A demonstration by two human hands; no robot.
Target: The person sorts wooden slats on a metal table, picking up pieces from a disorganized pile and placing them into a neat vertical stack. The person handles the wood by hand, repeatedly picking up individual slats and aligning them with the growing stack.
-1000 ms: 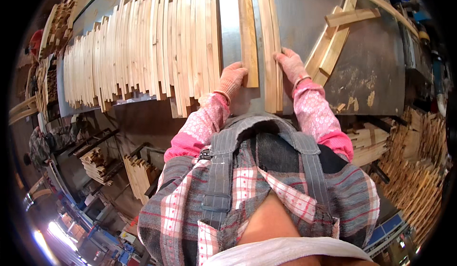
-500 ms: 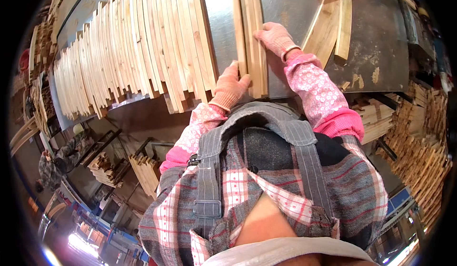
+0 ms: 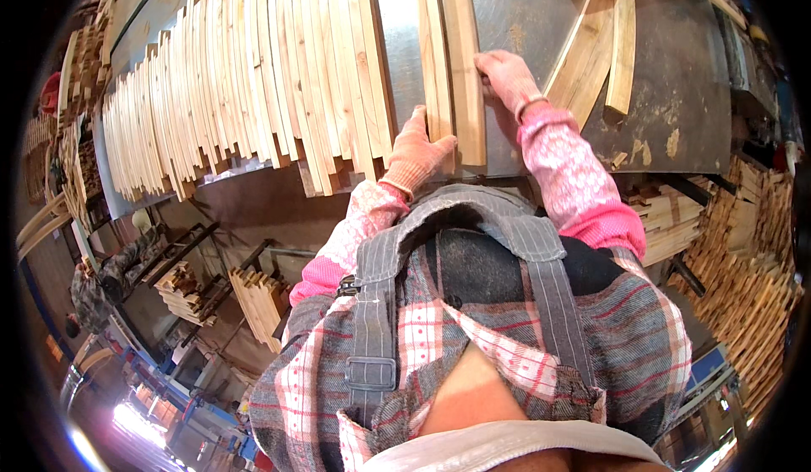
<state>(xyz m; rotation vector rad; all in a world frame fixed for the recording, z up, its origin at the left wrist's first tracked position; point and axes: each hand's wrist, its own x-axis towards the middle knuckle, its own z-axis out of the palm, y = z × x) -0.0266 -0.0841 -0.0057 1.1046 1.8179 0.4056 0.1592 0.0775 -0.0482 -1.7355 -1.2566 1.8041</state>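
With a long row of slats (image 3: 245, 75) ranked beside left grip (image 3: 416, 153), both grips pressed flat, ungrasping: right grip (image 3: 507, 75) aligning three slats (image 3: 448, 58) on worktop (image 3: 676, 75); loose offcuts (image 3: 604, 41) beyond, unsorted.

Single head-worn fisheye view, looking steeply down over own chest onto metal table (image 3: 541, 92). Close range; left hand (image 3: 416, 153) and right hand (image 3: 507, 75) mid-frame, forearms entering from below. Edges bent toward rim. No second view to overlap.
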